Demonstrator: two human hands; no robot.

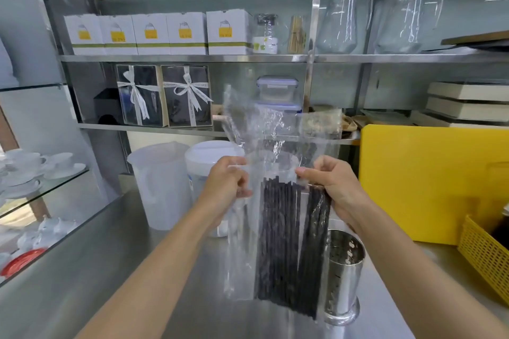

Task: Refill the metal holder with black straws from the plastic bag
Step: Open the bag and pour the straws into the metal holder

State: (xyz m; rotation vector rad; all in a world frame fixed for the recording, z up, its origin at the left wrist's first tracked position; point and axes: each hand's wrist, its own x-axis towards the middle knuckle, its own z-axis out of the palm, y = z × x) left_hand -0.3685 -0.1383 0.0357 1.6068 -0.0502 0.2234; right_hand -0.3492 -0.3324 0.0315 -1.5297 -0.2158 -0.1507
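I hold a clear plastic bag (249,129) upright above the steel counter, its crumpled top standing above my hands. My left hand (227,181) pinches the bag's left side and my right hand (330,184) pinches its right side. Several black straws (278,242) hang inside the bag in two bundles, reaching down toward the counter. The perforated metal holder (344,272) stands on the counter behind the bag's lower right part, below my right hand. The bag covers the holder's left side, and I cannot see inside the holder.
Two translucent plastic jugs (162,184) stand on the steel counter (115,256) behind my left hand. A yellow cutting board (429,181) leans at the right, with a yellow basket (484,259) in front. Shelves with boxes and glass pitchers rise behind; cups sit on glass shelves at left.
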